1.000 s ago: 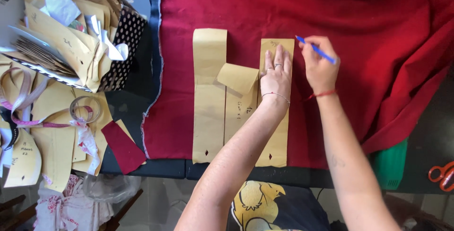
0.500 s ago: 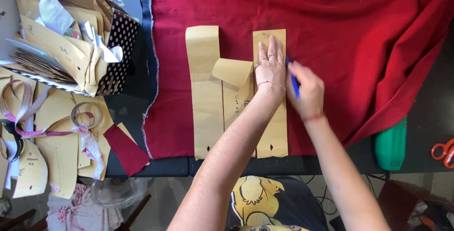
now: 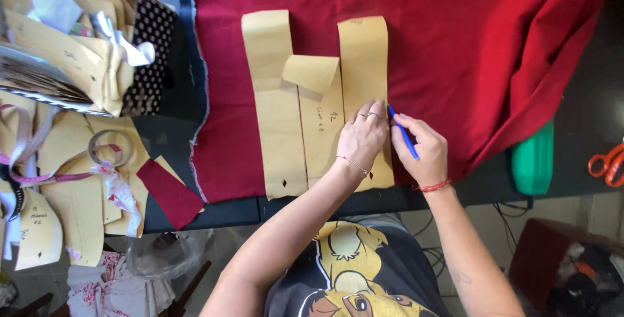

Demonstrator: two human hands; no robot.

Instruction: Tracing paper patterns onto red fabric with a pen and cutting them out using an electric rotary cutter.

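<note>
Three tan paper pattern strips lie side by side on a red cloth (image 3: 455,38). My left hand (image 3: 361,136) presses flat on the lower part of the right strip (image 3: 363,57). My right hand (image 3: 421,149) holds a blue pen (image 3: 403,139) with its tip at that strip's right edge. The middle strip (image 3: 320,115) has its top end curled over. The left strip (image 3: 272,96) lies flat, apart from both hands.
A polka-dot box (image 3: 146,50) stuffed with paper patterns stands at the left. More paper patterns, a tape roll (image 3: 109,147) and a red scrap (image 3: 170,193) lie below it. A green object (image 3: 532,160) and orange scissors (image 3: 606,161) sit at the right.
Both hands have slid down the right strip toward me, the pen following its right edge. The camera view has shifted slightly.
</note>
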